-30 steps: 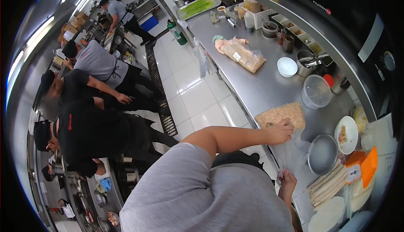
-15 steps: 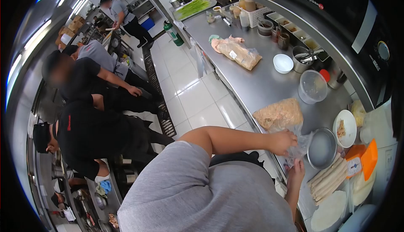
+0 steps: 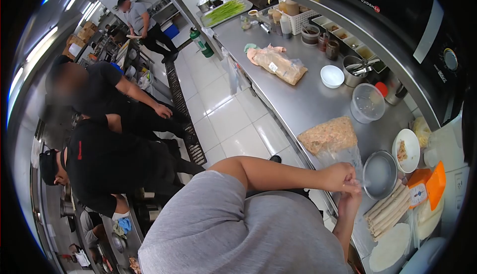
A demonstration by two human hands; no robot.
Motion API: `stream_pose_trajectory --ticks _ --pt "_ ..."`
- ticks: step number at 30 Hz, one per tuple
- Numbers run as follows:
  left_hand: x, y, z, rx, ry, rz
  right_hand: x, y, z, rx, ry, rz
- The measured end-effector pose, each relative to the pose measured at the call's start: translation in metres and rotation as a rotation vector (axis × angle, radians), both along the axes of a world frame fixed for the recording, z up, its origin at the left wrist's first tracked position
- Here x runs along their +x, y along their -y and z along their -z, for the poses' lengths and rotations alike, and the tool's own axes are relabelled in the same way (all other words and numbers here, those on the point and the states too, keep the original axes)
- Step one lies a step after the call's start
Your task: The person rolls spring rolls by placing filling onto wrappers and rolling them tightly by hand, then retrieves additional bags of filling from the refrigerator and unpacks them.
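My left hand point(image 3: 340, 176) reaches across from the left, its fingers pinched together on the gathered clear plastic of a bag. Just below and touching it, my right hand point(image 3: 350, 198) is closed on the same plastic. The bag point(image 3: 329, 137) lies on the steel counter, its far end full of a pale orange-brown minced mixture, with the loose plastic running towards my hands. A round metal bowl point(image 3: 380, 174) stands right beside my hands. Pale rolled wrappers point(image 3: 385, 211) lie below it, by an orange scale point(image 3: 419, 193).
On the steel counter point(image 3: 278, 102) are another wrapped bag point(image 3: 278, 65), a white bowl point(image 3: 332, 77), a clear tub point(image 3: 367, 103) and a bowl with leftover mixture point(image 3: 406, 151). Co-workers in dark clothes point(image 3: 114, 167) stand at the left; another person point(image 3: 144, 25) is farther back.
My hands have come together near the metal bowl, and the loose plastic is now gathered between them. My left hand has left the filled part. A co-worker in grey is no longer visible behind the others.
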State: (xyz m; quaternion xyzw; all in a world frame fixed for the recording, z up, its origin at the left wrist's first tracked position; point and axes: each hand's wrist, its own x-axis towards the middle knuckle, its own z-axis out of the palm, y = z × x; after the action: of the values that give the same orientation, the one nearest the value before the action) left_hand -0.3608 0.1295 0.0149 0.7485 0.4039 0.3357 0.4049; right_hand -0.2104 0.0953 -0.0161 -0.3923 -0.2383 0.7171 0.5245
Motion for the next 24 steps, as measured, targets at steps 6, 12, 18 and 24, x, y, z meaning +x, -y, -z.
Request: stream_pose_trajectory --ticks 6,12,18,24 --pt "-0.003 -0.014 0.026 -0.046 -0.198 -0.005 0.016 0.0 0.025 0.061 0.104 0.052" --pt "-0.008 -0.004 0.021 -0.188 -0.082 0.052 -0.001 0.009 -0.006 -0.105 0.03 0.083" --pt "-0.018 -0.009 0.009 -0.476 0.061 0.114 0.018 0.01 0.018 0.038 0.089 0.009" --pt "-0.007 -0.003 0.036 -0.442 0.096 0.068 -0.009 0.011 -0.022 -0.078 0.178 0.073"
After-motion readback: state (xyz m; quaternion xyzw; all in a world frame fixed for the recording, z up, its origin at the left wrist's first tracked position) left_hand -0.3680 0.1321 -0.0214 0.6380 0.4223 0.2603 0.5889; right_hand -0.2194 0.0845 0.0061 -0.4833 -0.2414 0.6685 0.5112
